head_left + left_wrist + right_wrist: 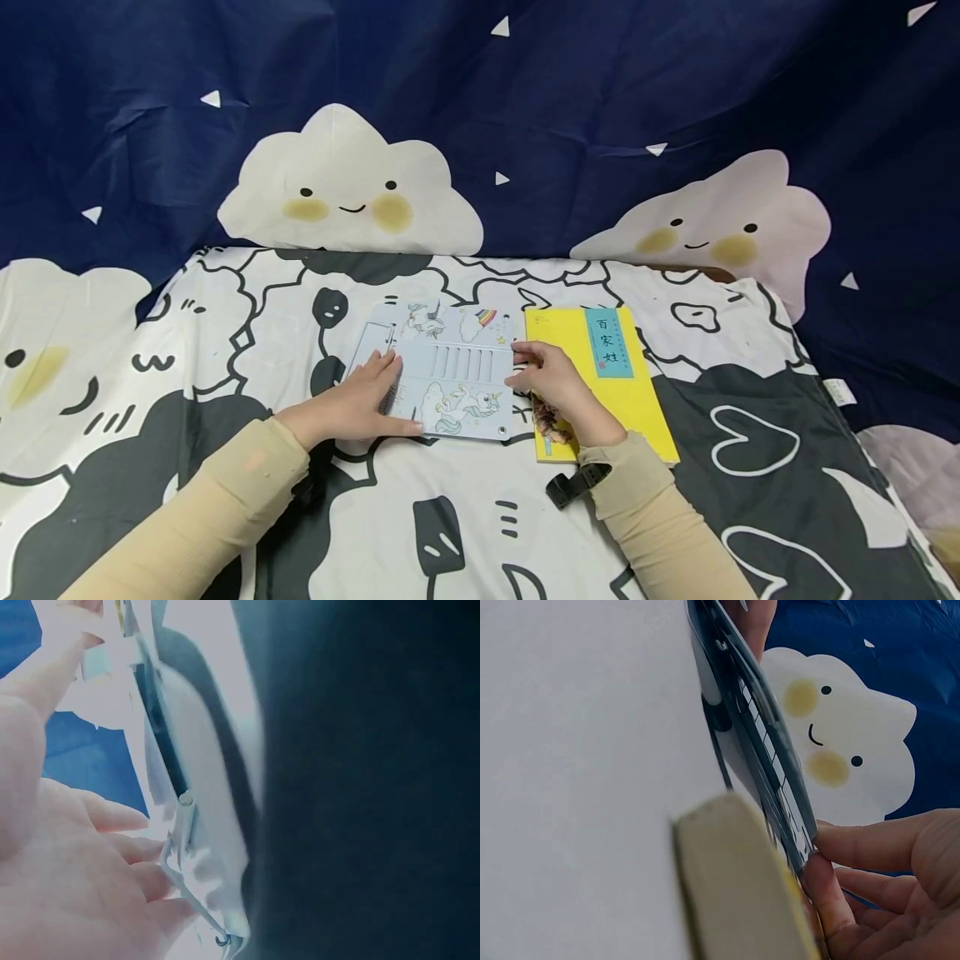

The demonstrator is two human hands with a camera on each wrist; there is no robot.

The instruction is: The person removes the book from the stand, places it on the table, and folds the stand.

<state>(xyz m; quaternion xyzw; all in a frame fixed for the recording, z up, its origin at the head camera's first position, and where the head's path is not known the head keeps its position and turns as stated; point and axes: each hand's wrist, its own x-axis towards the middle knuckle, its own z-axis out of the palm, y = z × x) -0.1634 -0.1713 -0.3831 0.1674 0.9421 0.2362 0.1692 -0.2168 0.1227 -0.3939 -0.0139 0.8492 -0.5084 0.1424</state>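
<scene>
A pale blue book stand [465, 406] with unicorn and rainbow pictures and a row of slots lies on the patterned cloth. My left hand [360, 398] rests along its left side, fingers extended and thumb near the front edge. In the left wrist view, those fingers [124, 859] touch the stand's edge beside a thin wire clip [196, 900]. With thumb and forefinger, my right hand [551, 379] pinches the stand's right edge. The right wrist view shows this pinch at the end of the thin stand [769, 742]. The stand's underside is mostly hidden.
A yellow book [637, 408] with a blue title label lies just right of the stand, partly under my right hand and wrist. Black-and-white cloth [405, 517] covers the surface. A dark blue curtain [555, 92] with smiling clouds hangs behind.
</scene>
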